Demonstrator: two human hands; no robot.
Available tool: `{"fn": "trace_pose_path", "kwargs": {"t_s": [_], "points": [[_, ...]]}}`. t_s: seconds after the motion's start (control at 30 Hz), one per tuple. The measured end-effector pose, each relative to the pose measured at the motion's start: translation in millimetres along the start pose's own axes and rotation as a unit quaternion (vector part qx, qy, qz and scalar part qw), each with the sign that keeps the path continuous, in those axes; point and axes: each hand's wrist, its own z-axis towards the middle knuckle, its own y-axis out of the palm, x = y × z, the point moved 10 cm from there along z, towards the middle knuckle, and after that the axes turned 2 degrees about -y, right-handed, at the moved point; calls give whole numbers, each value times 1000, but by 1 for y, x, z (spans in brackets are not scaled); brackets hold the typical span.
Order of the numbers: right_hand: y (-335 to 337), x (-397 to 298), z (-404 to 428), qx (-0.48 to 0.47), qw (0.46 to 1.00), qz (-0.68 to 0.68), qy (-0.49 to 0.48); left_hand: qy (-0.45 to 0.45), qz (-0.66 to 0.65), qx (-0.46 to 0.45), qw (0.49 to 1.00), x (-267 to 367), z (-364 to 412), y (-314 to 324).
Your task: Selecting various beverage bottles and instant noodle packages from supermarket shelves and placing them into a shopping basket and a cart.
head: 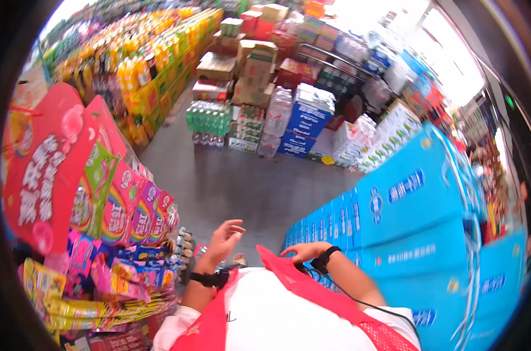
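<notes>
My left hand [223, 241] is raised in front of my body on the left, fingers loosely spread, with nothing in it. A black band circles that wrist. Nearer the middle, my right hand [308, 252] is half curled beside the loose edge of my red vest [276, 262]; the vest hides part of its fingers, and no object shows in it. Its wrist also carries a black strap, and a black cable runs along the forearm. Left of my left hand hang colourful candy packets [125, 204]. Stacked blue cartons [405, 219] stand to the right of my right hand.
Grey floor [248, 188] runs ahead between the stacks. Across it stand green bottle packs [209, 117], blue drink cartons [309, 114] and brown cardboard boxes [256, 70]. Rows of orange drink bottles [138, 70] line the far left. A red display board [50, 171] rises at the left.
</notes>
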Motion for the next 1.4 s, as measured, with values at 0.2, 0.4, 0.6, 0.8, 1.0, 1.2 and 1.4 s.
{"fn": "trace_pose_path", "kwargs": {"t_s": [0.2,0.4,0.6,0.8,1.0,1.2,1.4], "points": [[-117,-42,63,-69,995,-67,12,-49,-96,134,985,-12,52,-88],[-231,-57,160,-95,993,-62,-27,-139,-113,343,922,-70,85,-161],[-328,-131,233,-114,985,-102,-81,-186,27,408,894,-58,115,-210],[-347,-188,334,-292,914,-255,-118,-140,22,523,841,-16,122,-223],[-366,-261,421,-401,841,-351,-91,-152,-90,593,786,-105,110,-261],[-424,-386,489,-356,889,-280,-69,-105,50,648,752,-29,140,-421],[-476,-472,535,-352,893,-279,6,-62,59,626,775,30,192,-573]]}}
